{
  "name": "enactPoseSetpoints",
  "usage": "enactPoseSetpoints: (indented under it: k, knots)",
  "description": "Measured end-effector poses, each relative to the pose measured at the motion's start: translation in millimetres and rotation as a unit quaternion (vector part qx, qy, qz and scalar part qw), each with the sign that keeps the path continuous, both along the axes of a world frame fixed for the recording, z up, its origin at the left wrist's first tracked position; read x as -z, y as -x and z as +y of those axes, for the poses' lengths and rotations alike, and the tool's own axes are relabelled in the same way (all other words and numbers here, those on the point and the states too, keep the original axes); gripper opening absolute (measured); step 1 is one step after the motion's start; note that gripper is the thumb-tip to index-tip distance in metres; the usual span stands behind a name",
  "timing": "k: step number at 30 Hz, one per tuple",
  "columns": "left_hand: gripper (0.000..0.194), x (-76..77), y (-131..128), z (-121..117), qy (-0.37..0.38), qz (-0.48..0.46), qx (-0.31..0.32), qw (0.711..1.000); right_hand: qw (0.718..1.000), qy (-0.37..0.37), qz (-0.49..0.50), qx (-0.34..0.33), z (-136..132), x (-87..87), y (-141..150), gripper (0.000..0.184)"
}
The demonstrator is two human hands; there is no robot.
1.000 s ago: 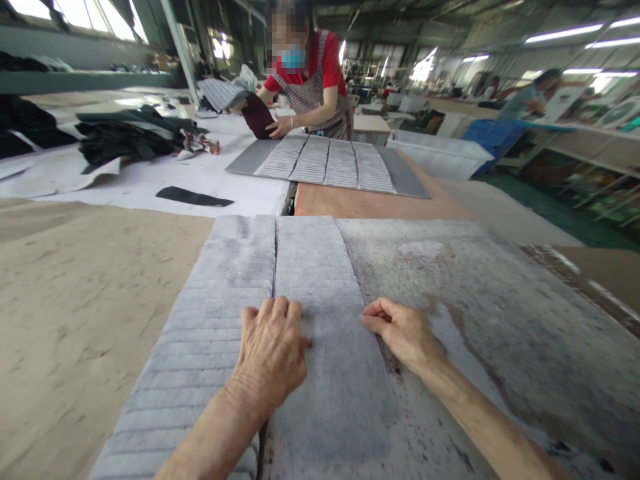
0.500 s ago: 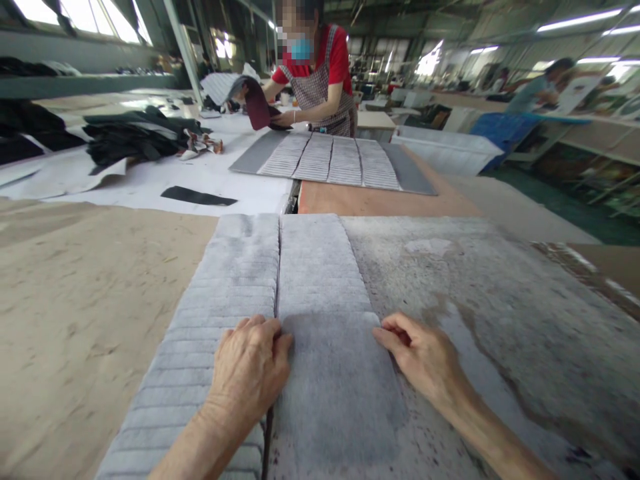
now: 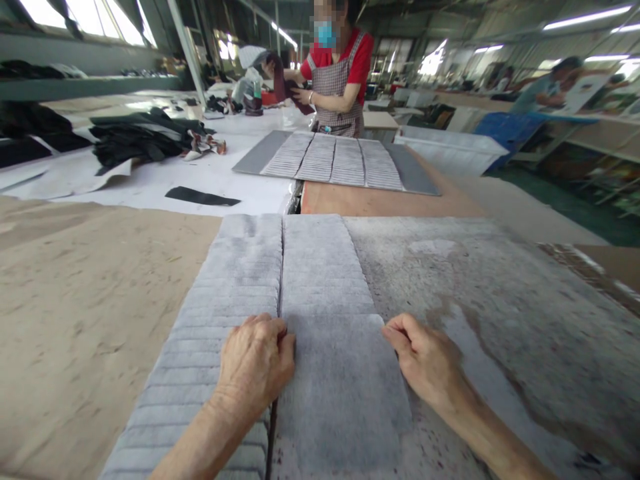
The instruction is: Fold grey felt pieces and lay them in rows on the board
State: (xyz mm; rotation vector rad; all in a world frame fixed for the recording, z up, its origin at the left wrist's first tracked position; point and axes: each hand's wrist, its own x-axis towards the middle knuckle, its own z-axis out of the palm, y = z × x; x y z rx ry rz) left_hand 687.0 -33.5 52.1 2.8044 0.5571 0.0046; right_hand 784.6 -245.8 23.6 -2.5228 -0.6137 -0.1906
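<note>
A grey fabric piece with rounded corners lies in front of me, its far edge over a column of overlapping grey pieces. My left hand is closed on the piece's left edge near the far corner, its knuckles resting over the neighbouring column. Thumb and fingers of my right hand pinch the right edge by the other far corner. To the left runs a longer column of overlapping grey pieces, parted from the first by a narrow dark gap.
Across the table a co-worker in a checked apron handles dark maroon pieces. Before them lies a grey board bearing several columns of striped pieces. Dark fabric is heaped at left, near a black strip.
My hands keep their hold on the grey piece and have hardly moved. The co-worker has straightened and shifted right, drawing the maroon pieces nearer their body. The view has swung slightly.
</note>
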Motion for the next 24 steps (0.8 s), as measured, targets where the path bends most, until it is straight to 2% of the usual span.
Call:
enactPoseSetpoints:
  k: [8,13,16,19,21,24]
  knots:
    - [0.025,-5.4,-2,-2,-0.013,0.011,0.000,1.000,0.999,0.040,-0.030,-0.004,2,10.3,1,0.030]
    - [0.024,-6.5,-2,-7,-0.019,0.025,-0.037,0.999,0.996,0.068,-0.051,-0.010,2,10.7,0,0.027]
    - [0.021,-8.1,-1,-11,-0.028,0.024,-0.060,0.998,0.993,0.087,-0.079,0.010,4,12.2,3,0.023]
    - [0.018,-8.1,3,-16,-0.075,-0.012,-0.077,0.994,0.987,0.101,-0.116,0.044,6,12.1,8,0.015]
    - [0.027,-5.4,8,-18,-0.116,-0.069,-0.045,0.990,0.982,0.110,-0.144,0.060,6,8.6,12,0.015]
    - [0.038,3.4,19,-18,-0.131,-0.152,0.063,0.978,0.976,0.117,-0.178,0.046,9,0.4,20,0.021]
